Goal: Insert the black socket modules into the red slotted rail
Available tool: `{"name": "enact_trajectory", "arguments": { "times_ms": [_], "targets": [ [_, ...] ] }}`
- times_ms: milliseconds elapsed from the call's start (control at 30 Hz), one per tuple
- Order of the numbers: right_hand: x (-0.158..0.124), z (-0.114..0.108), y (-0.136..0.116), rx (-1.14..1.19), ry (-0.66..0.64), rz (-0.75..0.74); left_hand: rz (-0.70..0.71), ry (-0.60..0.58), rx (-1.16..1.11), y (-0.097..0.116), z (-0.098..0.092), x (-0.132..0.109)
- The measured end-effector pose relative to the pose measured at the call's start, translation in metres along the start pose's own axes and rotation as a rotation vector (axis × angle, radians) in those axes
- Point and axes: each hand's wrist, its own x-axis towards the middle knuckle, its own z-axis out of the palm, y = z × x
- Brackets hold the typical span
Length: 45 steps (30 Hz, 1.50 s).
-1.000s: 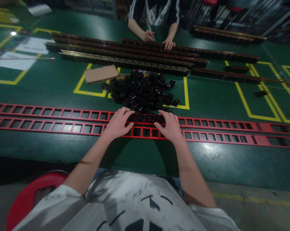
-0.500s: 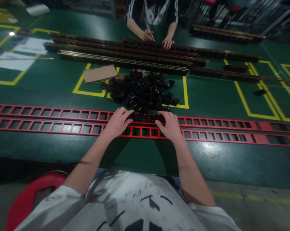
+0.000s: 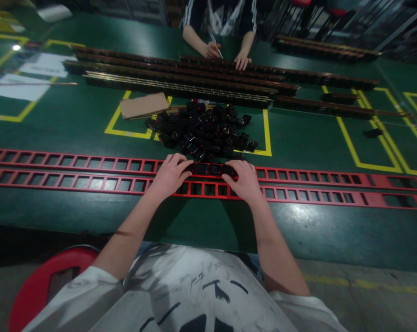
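Note:
Two long red slotted frames lie side by side across the table, the far frame (image 3: pixel 118 164) and the near frame (image 3: pixel 103 184). In the far one, two black socket modules (image 3: pixel 207 169) sit flush in the slots between my hands. My left hand (image 3: pixel 171 176) pinches a black module (image 3: pixel 191 167) just left of them, thumb in front and fingers behind. To their right, my right hand (image 3: pixel 243 180) closes thumb and fingers on another black module (image 3: pixel 230 170). My fingers partly cover both gripped modules. A heap of loose black modules (image 3: pixel 205 129) lies just beyond the frames.
A flat cardboard piece (image 3: pixel 144 105) lies left of the heap. Behind it, several long dark strips (image 3: pixel 181 87) span the table. Across from me, a person's hand (image 3: pixel 212 50) holds a pen. Paper sheets (image 3: pixel 20 86) lie far left; a red stool (image 3: pixel 32 290) stands lower left.

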Motion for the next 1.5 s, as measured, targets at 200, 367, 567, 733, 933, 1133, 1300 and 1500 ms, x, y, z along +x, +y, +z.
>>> {"name": "enact_trajectory", "arguments": {
  "times_ms": [200, 367, 567, 733, 933, 1133, 1300, 1500],
  "targets": [
    [0.0, 0.0, 0.001, -0.009, -0.009, 0.004, -0.033, -0.037, 0.008, 0.001, 0.0, 0.002],
    [0.0, 0.0, 0.002, -0.013, -0.001, -0.014, -0.031, -0.043, 0.019, 0.003, 0.0, 0.0],
    [-0.001, 0.003, 0.002, -0.042, 0.009, -0.026, -0.024, -0.04, 0.017, 0.001, 0.002, 0.0],
    [-0.001, 0.007, 0.004, -0.069, 0.023, -0.028, -0.051, -0.059, 0.035, 0.005, 0.003, 0.005],
    [-0.001, 0.009, 0.007, -0.083, 0.088, 0.031, -0.087, -0.078, 0.052, 0.012, 0.007, 0.017],
    [0.001, 0.011, 0.012, -0.042, 0.09, 0.034, -0.101, -0.06, 0.034, 0.016, 0.008, 0.022],
    [0.004, 0.01, 0.012, -0.012, 0.106, 0.061, -0.097, -0.06, 0.037, 0.016, 0.006, 0.02],
    [0.003, 0.01, 0.012, 0.005, 0.111, 0.057, -0.175, 0.142, -0.056, -0.008, 0.001, 0.029]
  ]
}}
